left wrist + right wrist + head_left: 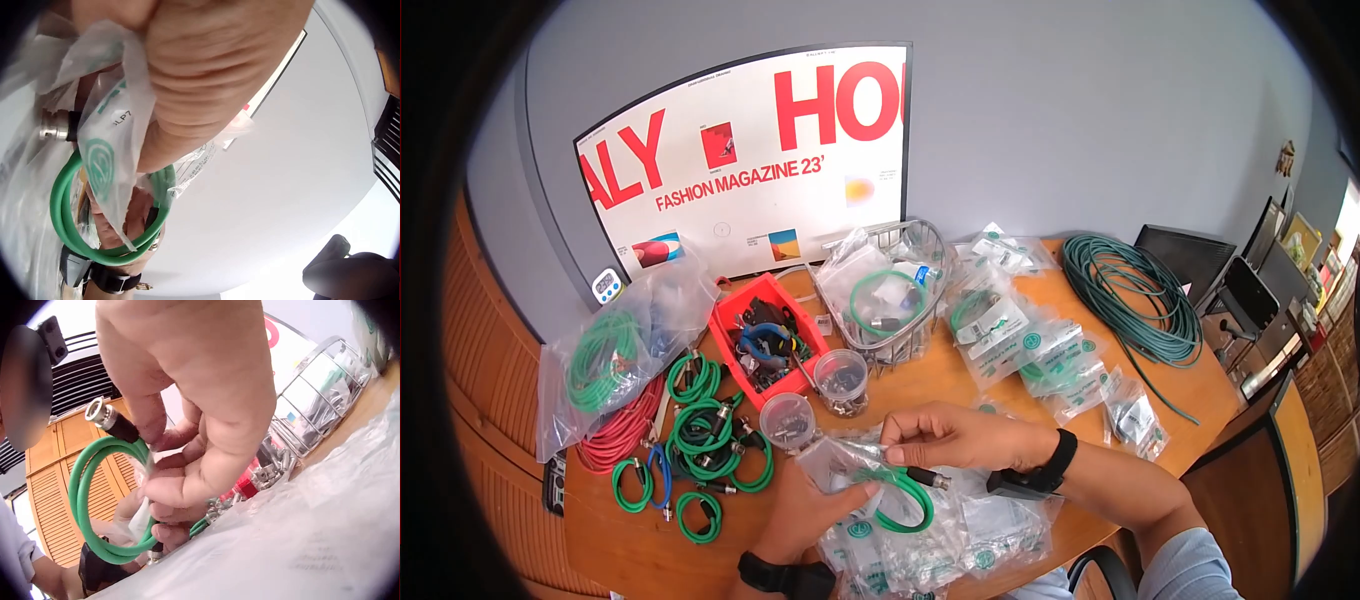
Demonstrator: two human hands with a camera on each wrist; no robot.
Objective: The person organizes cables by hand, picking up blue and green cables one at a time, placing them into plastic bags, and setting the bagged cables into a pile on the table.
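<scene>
A coiled green cable (917,508) with a metal connector (941,481) on a black end lies between the two hands at the table's front. The left hand (808,508) grips a clear printed plastic bag (119,125) beside the coil, its thumb over the cable. Fingers of the right hand (960,436) pinch near the top of the coil, close to the black end. In the right wrist view the coil (80,487) hangs at the right hand's fingertips (153,450), with bag film between the fingers. How far the cable is inside the bag, I cannot tell.
Flat plastic bags (1000,520) lie under the hands. Loose green coils (700,430) are at left, with a red bin (740,370), two clear cups (840,375) and a wire basket (920,330) behind. Bagged cables (1010,340) and a large dark cable coil (1130,290) lie at right.
</scene>
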